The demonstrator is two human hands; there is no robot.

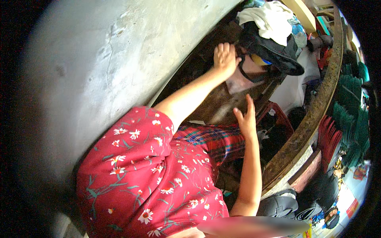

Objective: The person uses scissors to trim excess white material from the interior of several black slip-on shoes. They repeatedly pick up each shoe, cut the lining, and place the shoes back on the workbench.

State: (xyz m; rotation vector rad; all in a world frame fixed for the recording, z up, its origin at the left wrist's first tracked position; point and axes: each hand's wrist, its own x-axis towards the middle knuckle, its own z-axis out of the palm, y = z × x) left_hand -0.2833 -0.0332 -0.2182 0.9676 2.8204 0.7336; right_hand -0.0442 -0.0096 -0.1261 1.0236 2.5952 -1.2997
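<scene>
My left hand [225,59] reaches forward beside the wall, its fingers laid on a dark brown wooden surface [210,101]. Its thumb is close to a black strap [247,74] that curves over a pinkish flat piece [254,68]; I cannot tell whether they touch. Nearer to me, my right hand [247,118] hovers with thumb and forefinger spread and nothing between them. Beyond both hands lies a black brimmed hat [274,49] with a crumpled white cloth [270,22] on top. A yellow and blue thing [260,60] peeks out below the hat.
A grey plastered wall [115,59] closes off the left. On the right runs a worn wooden rail [317,107], with stacked green pieces [349,119] and red pieces [328,139] past it. A red crate-like frame [279,113] sits inside the rail. Plaid cloth [222,142] covers my lap.
</scene>
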